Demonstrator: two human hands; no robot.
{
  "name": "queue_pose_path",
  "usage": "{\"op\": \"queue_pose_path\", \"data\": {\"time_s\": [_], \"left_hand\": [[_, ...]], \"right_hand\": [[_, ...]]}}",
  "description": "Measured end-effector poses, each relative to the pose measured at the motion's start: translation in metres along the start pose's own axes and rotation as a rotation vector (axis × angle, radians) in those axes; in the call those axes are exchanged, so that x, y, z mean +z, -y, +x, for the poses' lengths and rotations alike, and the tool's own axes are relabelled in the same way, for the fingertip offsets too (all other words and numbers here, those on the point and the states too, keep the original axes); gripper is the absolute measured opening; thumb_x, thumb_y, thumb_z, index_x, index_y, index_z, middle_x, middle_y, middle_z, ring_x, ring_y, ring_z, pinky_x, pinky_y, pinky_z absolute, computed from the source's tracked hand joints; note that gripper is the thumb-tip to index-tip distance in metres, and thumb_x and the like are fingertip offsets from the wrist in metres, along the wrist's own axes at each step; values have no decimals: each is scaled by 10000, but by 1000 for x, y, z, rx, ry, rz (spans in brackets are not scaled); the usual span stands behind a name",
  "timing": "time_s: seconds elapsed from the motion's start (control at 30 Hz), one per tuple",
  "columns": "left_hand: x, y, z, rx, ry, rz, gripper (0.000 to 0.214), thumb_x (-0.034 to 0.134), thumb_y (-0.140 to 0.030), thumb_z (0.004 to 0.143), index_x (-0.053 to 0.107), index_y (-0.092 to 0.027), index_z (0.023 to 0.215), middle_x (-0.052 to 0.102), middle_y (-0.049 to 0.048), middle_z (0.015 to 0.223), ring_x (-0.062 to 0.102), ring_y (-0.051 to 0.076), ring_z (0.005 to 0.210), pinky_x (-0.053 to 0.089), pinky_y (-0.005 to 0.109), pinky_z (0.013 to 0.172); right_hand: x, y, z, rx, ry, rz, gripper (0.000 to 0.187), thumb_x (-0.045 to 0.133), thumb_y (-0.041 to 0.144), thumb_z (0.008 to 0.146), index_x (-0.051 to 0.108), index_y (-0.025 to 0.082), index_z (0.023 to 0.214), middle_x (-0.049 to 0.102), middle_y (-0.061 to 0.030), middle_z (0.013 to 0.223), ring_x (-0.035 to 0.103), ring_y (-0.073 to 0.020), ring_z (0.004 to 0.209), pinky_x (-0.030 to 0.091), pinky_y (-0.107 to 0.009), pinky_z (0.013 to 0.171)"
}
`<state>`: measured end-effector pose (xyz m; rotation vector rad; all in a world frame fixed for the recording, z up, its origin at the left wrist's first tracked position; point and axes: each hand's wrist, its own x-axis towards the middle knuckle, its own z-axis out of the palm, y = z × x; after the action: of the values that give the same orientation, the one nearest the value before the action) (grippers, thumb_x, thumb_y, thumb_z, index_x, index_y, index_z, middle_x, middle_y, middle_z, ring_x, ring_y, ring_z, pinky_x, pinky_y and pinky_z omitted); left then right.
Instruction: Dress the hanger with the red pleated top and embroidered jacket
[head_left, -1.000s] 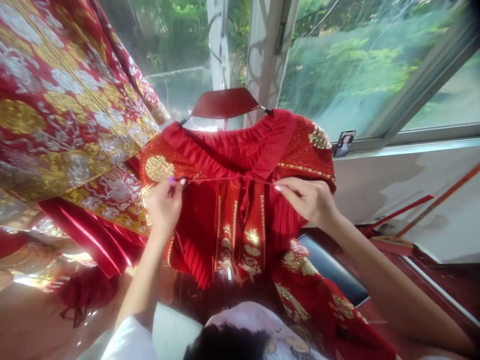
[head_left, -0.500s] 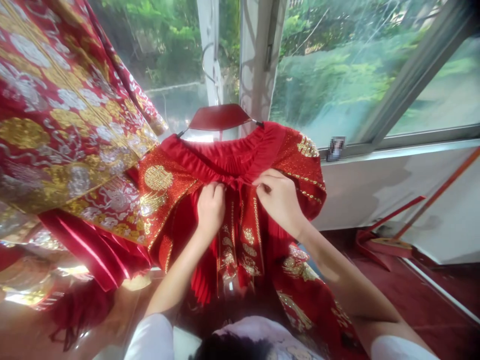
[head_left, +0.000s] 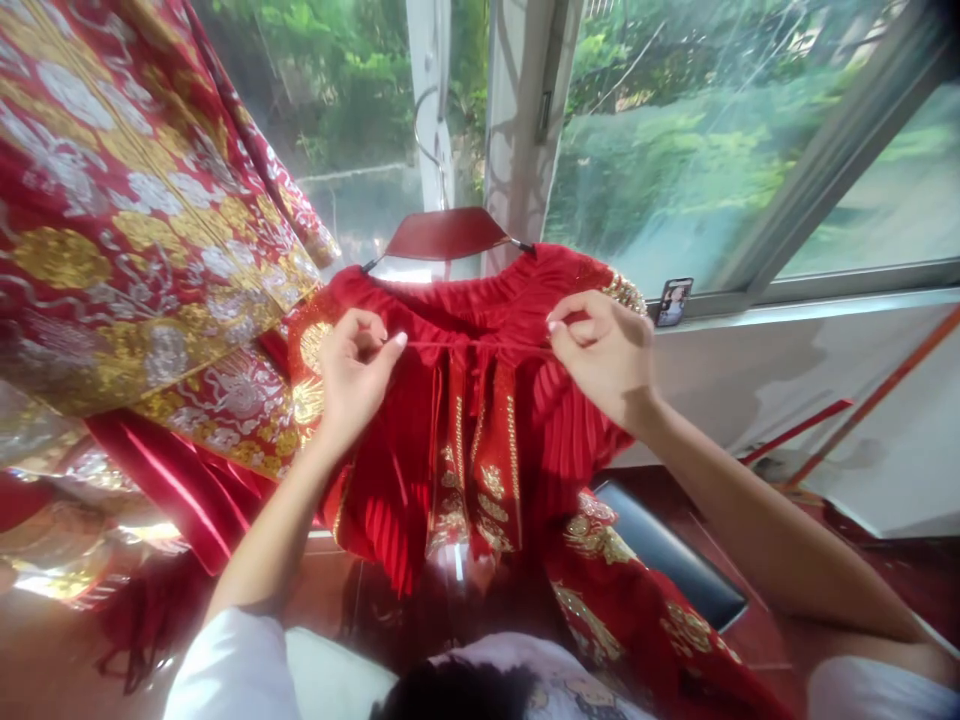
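A red pleated skirt (head_left: 480,420) with gold embroidery hangs from a dark red hanger (head_left: 445,233) in front of the window. A thin red drawstring (head_left: 472,344) runs taut across its waistband. My left hand (head_left: 356,375) pinches the string's left end between thumb and fingers. My right hand (head_left: 600,350) pinches the right end. The two hands are apart, level with the waistband.
A red and gold brocade garment (head_left: 127,250) hangs at the left, touching the skirt. A phone (head_left: 671,302) leans on the window sill (head_left: 825,295). A dark seat (head_left: 667,560) lies below the skirt; red and orange poles (head_left: 862,410) lean at the right wall.
Half a second ago both hands were together at the waistband's middle; now they have moved apart and the drawstring is stretched between them.
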<state>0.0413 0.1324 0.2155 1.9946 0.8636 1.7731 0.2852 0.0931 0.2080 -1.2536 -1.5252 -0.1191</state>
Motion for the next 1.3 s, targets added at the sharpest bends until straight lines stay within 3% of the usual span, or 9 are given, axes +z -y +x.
{"op": "queue_pose_path", "data": {"time_s": [0.1,0.27,0.37,0.5,0.63,0.73,0.87,1.07,1.3], "left_hand": [[-14,-3,9,-13,68,-25,220,705,-204,726,487,-193,701,418,-77,541,334,51,453,238,196,443],[-30,-12,4,-47,493,274,83,614,-213,762,676,-172,725,608,5,651,494,107,554,370,248,541],[-25,-8,-2,80,293,647,133,594,-193,793,724,-166,801,639,36,737,548,144,646,408,289,630],[-2,6,-3,209,-67,721,118,603,-180,830,715,-172,797,635,41,781,549,147,702,400,283,642],[23,10,6,214,-296,336,117,678,-211,789,663,-183,676,616,-3,684,475,103,586,360,249,560],[36,4,11,124,-110,-28,148,715,-228,754,653,-179,629,605,-18,630,436,84,539,331,229,517],[45,2,11,23,158,-124,147,736,-243,733,669,-172,623,628,-2,648,472,92,569,340,232,534],[50,12,7,20,171,-2,108,681,-174,764,632,-163,669,639,-1,705,536,121,670,400,257,657],[45,18,6,169,304,177,86,583,-112,803,567,-175,747,566,-10,762,509,122,708,393,241,660]], "right_hand": [[-9,-6,8,-13,107,-45,96,529,127,773,603,187,763,369,85,414,331,-77,410,349,-240,578],[-6,0,14,-73,586,-45,120,557,163,753,677,163,747,460,67,475,355,-59,468,322,-217,566],[-8,4,21,-109,855,61,180,548,166,772,725,141,748,575,33,549,437,-60,505,343,-216,570],[-13,9,30,-96,1064,257,228,598,270,800,777,129,804,661,-11,636,531,-85,561,377,-217,553],[-5,12,31,-60,828,482,253,675,342,775,786,155,903,701,-38,740,588,-112,655,449,-228,602],[16,13,28,-74,461,558,239,632,309,826,770,190,981,698,-32,803,581,-107,669,464,-241,620],[46,10,21,-263,228,306,226,552,223,890,757,207,982,665,-27,799,580,-123,722,477,-252,691],[59,0,11,-450,207,-10,374,346,235,994,683,189,1149,643,-62,905,582,-134,787,463,-224,725],[59,-6,13,-476,202,40,342,378,279,995,706,199,941,635,-54,866,577,-135,754,457,-243,731]]}}
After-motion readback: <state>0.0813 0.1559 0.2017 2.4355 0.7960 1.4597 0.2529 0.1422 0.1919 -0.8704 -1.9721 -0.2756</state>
